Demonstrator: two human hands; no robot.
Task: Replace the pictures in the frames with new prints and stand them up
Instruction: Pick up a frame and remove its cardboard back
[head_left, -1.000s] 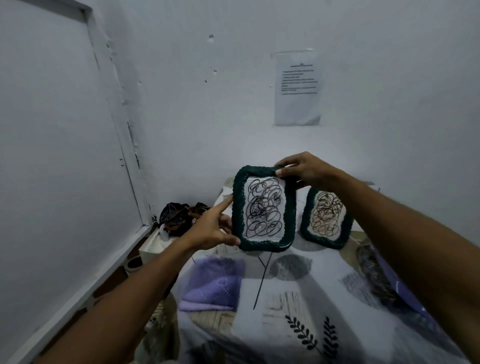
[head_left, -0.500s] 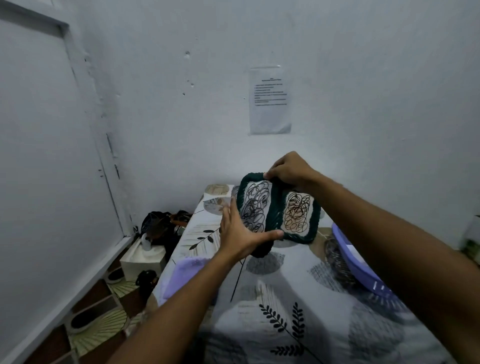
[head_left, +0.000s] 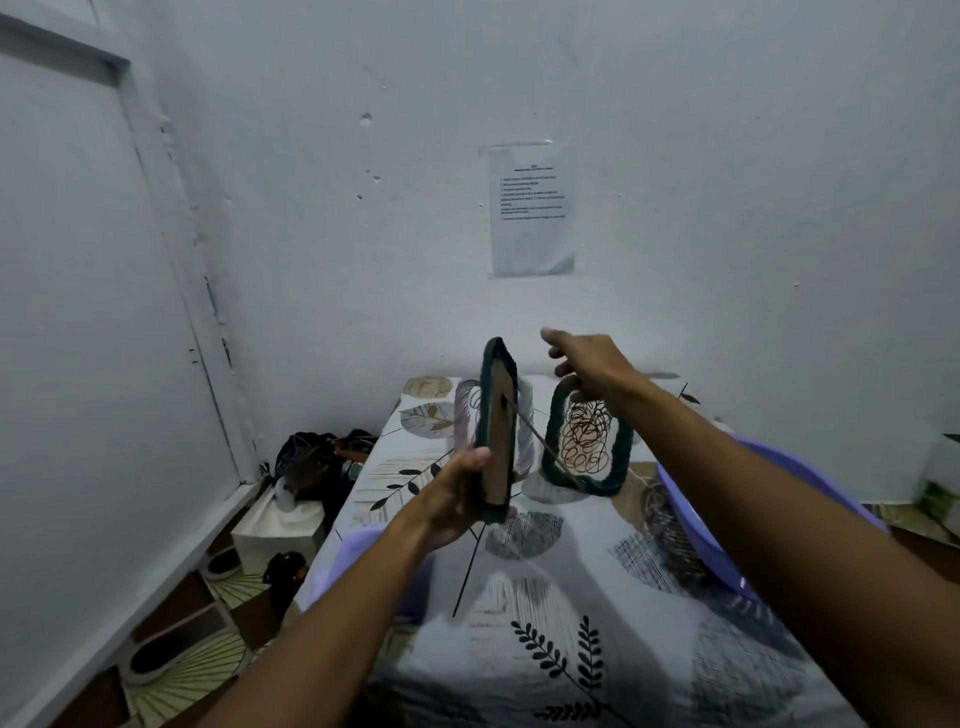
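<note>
Frames are the matter: one green-edged frame (head_left: 497, 431) is held up nearly edge-on above the counter (head_left: 545, 597), its brown back showing and a thin stand rod slanting off it. The left hand (head_left: 457, 499) has its grip curled round the frame's lower edge. The right hand (head_left: 592, 364) hangs beyond it with loosely spread fingers, holding nothing. A second frame (head_left: 587, 436) with a scribble print stands upright on the patterned cloth behind. A purple basin (head_left: 737, 525) lies to the right.

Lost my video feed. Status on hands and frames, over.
Left hand grips green rope-wrapped frame, back showing. Right hand open, above second green frame standing on table. Nothing blocking.
</note>
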